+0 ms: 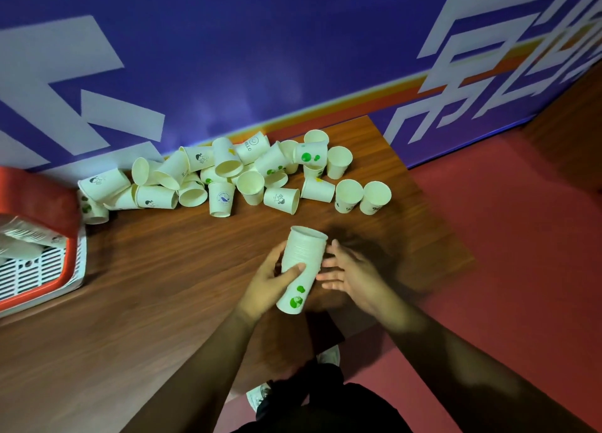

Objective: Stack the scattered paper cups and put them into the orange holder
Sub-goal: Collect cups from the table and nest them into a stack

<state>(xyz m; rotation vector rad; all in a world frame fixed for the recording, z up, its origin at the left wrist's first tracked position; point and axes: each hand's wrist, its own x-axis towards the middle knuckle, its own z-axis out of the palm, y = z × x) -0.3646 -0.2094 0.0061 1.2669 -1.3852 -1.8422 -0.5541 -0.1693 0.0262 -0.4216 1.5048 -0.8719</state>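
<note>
Cup stack clamped in your left grip, right grip spread open just beside it.
Your left grip's thumb and fingers curl round the stack's lower half; the stack tilts, mouth away from you, over the table. Your right grip's fingers are straight, at the stack's right side; contact is too blurred to tell. Loose cups lie heaped by the wall, well apart from both grips. The orange holder sits at the far left, with stacked cups lying inside.
</note>
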